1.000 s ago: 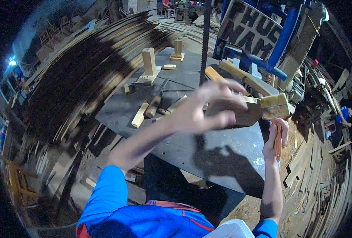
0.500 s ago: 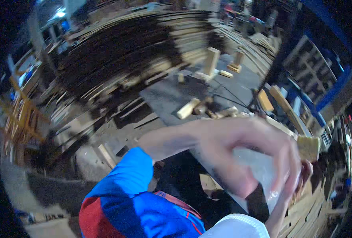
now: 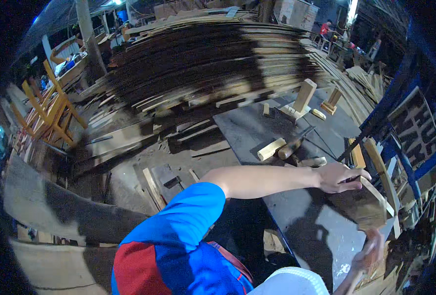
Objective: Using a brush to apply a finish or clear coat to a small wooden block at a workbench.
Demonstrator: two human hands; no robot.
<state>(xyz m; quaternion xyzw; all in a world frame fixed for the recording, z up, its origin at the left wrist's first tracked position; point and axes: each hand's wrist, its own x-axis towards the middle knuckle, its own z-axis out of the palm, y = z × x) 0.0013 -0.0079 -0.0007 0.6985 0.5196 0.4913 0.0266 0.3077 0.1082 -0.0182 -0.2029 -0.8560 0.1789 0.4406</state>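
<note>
My left hand [image 3: 341,178] reaches across from the left, its thumb and fingers closed on the upper end of a brown wooden board [image 3: 358,204]. The board is tilted over the right side of the dark-topped worktable [image 3: 296,209], with a pale edge along its right side. My right hand [image 3: 369,251] is below, at the board's lower corner; motion smears its fingers, so their grip does not show. Beyond my left forearm lie a short pale wood block [image 3: 272,149] and a tool with a rounded wooden handle [image 3: 287,150].
Farther back on the table stand an upright wooden post on a base [image 3: 305,96] and a smaller similar piece [image 3: 332,101]. Long planks are stacked high behind [image 3: 188,59]. An orange wooden chair frame [image 3: 53,110] stands at left. Blue metal bars [image 3: 409,167] rise at right.
My left hand has opened out from its curled, blurred position near me and moved right and away. The board now shows between my hands. The view has shifted, and the table appears farther right.
</note>
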